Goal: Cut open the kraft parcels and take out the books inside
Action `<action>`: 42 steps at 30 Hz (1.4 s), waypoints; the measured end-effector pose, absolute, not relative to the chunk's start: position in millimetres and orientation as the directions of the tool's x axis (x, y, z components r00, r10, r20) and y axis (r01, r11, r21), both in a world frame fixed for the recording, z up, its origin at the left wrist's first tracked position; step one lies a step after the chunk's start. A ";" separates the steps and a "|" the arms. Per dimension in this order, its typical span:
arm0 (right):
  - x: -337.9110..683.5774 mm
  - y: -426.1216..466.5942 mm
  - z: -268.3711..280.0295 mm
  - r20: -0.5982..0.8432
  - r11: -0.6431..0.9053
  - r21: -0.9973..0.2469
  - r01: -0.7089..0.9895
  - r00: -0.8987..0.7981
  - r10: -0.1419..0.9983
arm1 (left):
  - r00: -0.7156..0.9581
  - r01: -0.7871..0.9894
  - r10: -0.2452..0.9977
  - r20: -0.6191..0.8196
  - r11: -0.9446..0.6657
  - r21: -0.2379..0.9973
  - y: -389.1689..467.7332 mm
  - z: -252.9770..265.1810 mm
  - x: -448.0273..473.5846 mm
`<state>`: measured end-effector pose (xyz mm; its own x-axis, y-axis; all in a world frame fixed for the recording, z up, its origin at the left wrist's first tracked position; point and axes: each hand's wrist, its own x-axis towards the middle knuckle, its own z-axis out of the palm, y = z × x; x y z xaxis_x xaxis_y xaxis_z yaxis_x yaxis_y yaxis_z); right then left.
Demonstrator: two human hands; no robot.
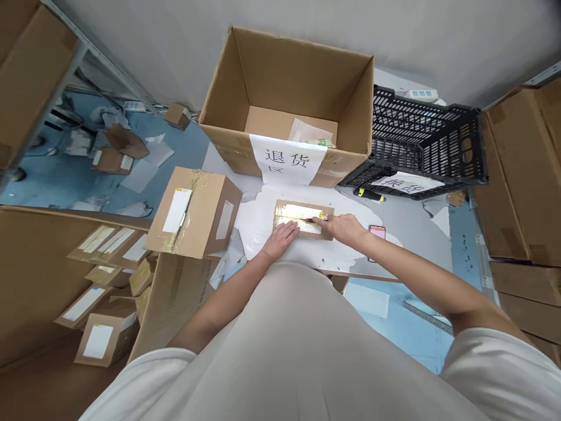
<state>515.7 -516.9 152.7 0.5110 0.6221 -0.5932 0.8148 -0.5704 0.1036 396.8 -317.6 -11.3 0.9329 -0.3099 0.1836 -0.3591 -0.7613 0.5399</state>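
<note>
A small cardboard box (326,232) lies flat on the white tabletop before me, with clear tape and a pale label along its top. My left hand (283,238) rests on the box's near left part, fingers stretched out flat over its edge. In my right hand (344,228) is a slim black-and-red knife (309,220), gripped from the right side. Its tip points left and meets the taped middle of the box top. How deep the blade sits cannot be made out.
Behind stands a large open carton (228,140) with a plastic bag inside. To its right is a black crate (475,146). A yellow-and-black tool (369,195) and a phone (377,233) lie at right. A taped box (205,213) and a bin of parcels (175,286) are at left.
</note>
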 end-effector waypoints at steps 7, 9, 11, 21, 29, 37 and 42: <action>513.7 -617.5 156.4 -0.584 -0.714 0.155 0.683 0.646 0.491 | 0.937 -0.349 -0.305 0.172 -0.775 0.527 -318.6 -7.6 396.6; 504.9 -648.7 151.9 -0.603 -0.750 0.155 0.643 0.663 0.444 | 0.942 -0.335 -0.287 0.173 -0.792 0.510 -319.1 -4.8 396.3; 492.1 -675.6 144.2 -0.596 -0.828 0.070 0.557 0.688 0.413 | 0.947 -0.321 -0.274 0.166 -0.808 0.494 -319.3 -0.4 396.2; 447.5 -639.8 57.5 -0.489 -0.409 -0.823 -0.395 0.858 0.155 | 0.972 -0.228 -0.234 0.030 -0.899 0.375 -308.6 39.6 439.9; 450.4 -622.2 51.4 -0.502 -0.327 -0.841 -0.430 0.846 0.180 | 0.971 -0.199 -0.234 -0.047 -0.903 0.380 -305.5 35.3 456.1; 445.7 -623.2 49.8 -0.518 -0.402 -0.815 -0.418 0.836 0.182 | 0.975 -0.183 -0.217 -0.045 -0.903 0.390 -306.4 35.9 458.1; 452.7 -622.2 56.2 -0.485 -0.502 -0.798 -0.334 0.851 0.204 | 0.973 -0.191 -0.226 -0.045 -0.902 0.387 -305.4 32.8 459.0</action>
<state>452.7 -622.2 56.2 0.8506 0.2036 -0.4848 -0.3344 -0.5020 -0.7976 459.0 -305.4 32.8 0.9731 -0.2260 -0.0452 -0.1915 -0.9018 0.3874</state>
